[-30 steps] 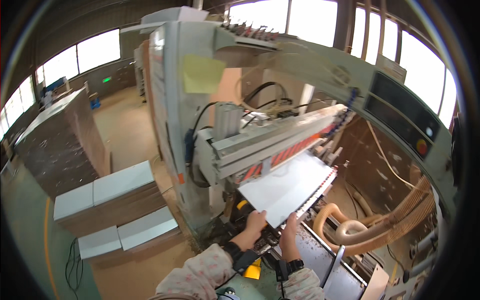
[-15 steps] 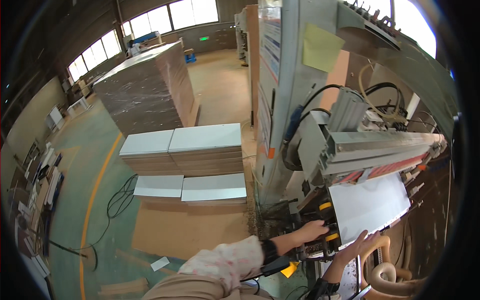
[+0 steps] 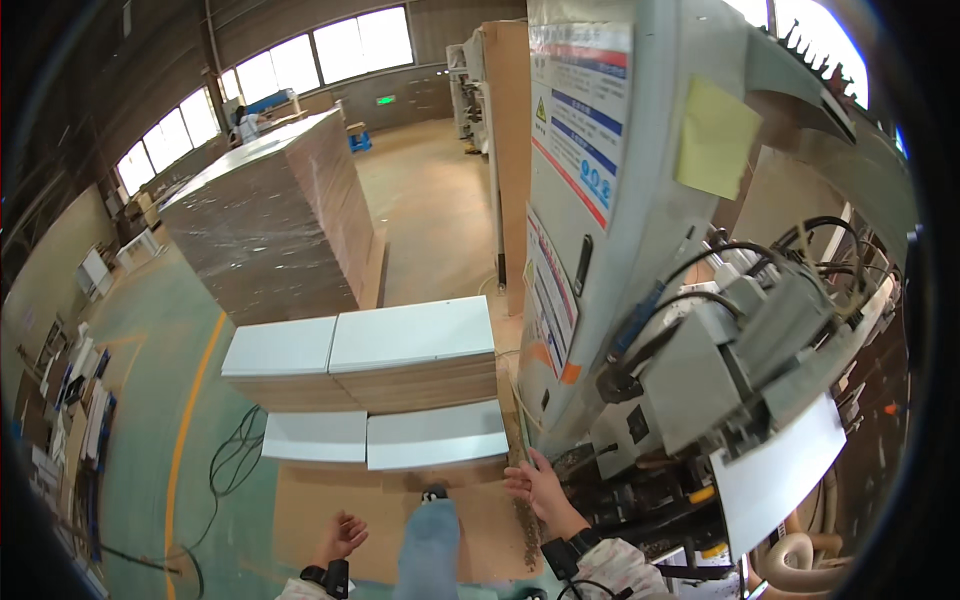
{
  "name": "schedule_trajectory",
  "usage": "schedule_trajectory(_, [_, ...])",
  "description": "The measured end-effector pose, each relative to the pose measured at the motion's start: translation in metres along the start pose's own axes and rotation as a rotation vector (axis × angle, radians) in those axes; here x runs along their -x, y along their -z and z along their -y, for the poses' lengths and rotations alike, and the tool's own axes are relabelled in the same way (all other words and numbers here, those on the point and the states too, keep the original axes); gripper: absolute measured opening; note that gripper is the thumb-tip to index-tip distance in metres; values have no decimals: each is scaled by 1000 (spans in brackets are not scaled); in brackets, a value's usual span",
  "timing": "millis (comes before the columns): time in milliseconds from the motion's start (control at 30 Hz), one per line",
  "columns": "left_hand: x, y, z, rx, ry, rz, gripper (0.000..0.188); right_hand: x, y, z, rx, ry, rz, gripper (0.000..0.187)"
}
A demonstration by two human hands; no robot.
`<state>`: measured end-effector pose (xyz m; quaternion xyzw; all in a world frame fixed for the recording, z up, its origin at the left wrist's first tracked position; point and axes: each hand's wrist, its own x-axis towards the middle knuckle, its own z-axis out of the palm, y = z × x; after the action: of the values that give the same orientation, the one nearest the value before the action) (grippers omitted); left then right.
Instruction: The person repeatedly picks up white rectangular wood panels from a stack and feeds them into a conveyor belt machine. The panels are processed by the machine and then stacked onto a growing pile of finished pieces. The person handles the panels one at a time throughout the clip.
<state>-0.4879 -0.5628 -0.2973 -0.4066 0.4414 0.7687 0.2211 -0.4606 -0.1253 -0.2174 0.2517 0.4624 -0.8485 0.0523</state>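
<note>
My left hand (image 3: 347, 534) hangs low in front of me, its fingers loosely bent and apart, with nothing in it. My right hand (image 3: 538, 488) is empty too, fingers spread, beside the near right corner of the stacks. Ahead of both hands stand stacks of white-faced panels: a low near pair, left (image 3: 316, 437) and right (image 3: 437, 436), and a taller pair behind, left (image 3: 278, 346) and right (image 3: 412, 332). On the machine (image 3: 690, 390) at my right lies a white panel (image 3: 785, 480), which neither hand touches.
A brown board (image 3: 380, 545) lies on the floor under my foot (image 3: 432, 540). Behind the stacks rises a large film-wrapped pile (image 3: 275, 220). Black cable (image 3: 235, 450) loops on the green floor at left. A grey cabinet (image 3: 580, 180) and pale hoses (image 3: 795, 555) border the right side. A person (image 3: 245, 124) is far off.
Both hands have left the white panel and rollers at the machine and moved left toward the panel stacks. The view has turned left, and my foot now shows on the brown board.
</note>
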Motion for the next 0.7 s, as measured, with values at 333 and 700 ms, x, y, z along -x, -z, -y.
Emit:
schedule_trajectory(333, [-276,-188,-176,23,-23,30,78,-313,-42,20,-89,11,-326,72])
schedule_trajectory(700, [-365,-230,-211,38,-66,-24,65,-434,-63,-13,86,78,-594,37])
